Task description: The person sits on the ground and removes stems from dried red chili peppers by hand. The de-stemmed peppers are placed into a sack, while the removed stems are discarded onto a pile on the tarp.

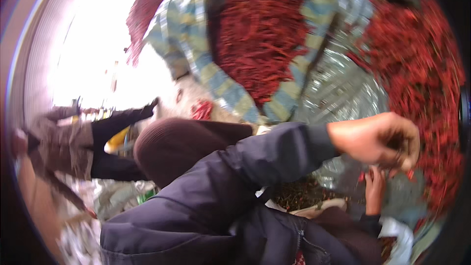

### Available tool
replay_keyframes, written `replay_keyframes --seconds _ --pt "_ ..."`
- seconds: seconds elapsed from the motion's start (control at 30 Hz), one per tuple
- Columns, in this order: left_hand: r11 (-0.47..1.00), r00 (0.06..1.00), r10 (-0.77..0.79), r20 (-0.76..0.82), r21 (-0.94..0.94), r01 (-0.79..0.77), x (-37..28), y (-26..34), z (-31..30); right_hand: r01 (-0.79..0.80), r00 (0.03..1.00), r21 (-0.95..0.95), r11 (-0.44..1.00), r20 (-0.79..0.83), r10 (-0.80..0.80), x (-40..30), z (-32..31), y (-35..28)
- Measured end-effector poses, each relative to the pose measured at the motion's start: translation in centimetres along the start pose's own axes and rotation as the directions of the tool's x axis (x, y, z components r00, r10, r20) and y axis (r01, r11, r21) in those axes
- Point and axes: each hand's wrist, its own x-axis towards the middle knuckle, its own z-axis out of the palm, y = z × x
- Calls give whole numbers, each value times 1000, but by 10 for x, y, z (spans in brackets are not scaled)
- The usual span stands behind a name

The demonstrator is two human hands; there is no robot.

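Note:
My left hand (379,140) reaches across to the right in a dark jacket sleeve. Its fingers curl round towards the thumb, and blur hides what, if anything, is in them. Just below it my right hand (374,187) points up, with small red pieces close by its fingers. Whether these are held cannot be told. Beyond both hands spreads a large heap of dried red chilli peppers (423,81). A sheet of clear plastic (346,84) lies beside the heap, partly under my left arm.
A checked blue-and-yellow sack (232,88) lies open, filled with red chillies (261,36). A few more chillies (201,109) lie on the floor. Dark stem debris (301,193) is near my shoe (323,206). At the left another person (70,143) stands near plastic bags (114,198).

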Motion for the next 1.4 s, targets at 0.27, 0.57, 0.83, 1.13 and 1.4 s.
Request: replay_keyframes --seconds 0.27,0.57,0.83,1.13,1.4 --pt "495 182 -126 -975 -221 -840 -111 -5 -179 34 980 -119 992 198 -10 -7 -9 -6" --pt "997 639 -49 -768 0 76 -47 -97 -109 -49 996 82 995 74 43 4 -27 8" --pt "898 848 -432 -308 -59 436 -30 -164 -8 9 969 662 750 -190 156 4 -57 -72" --pt "880 901 -413 -130 -313 359 -18 -166 20 151 916 495 856 -396 68 -27 -82 -68" --pt "897 896 -441 -55 -10 441 -17 -171 18 98 949 510 854 -307 74 -27 -86 -67"
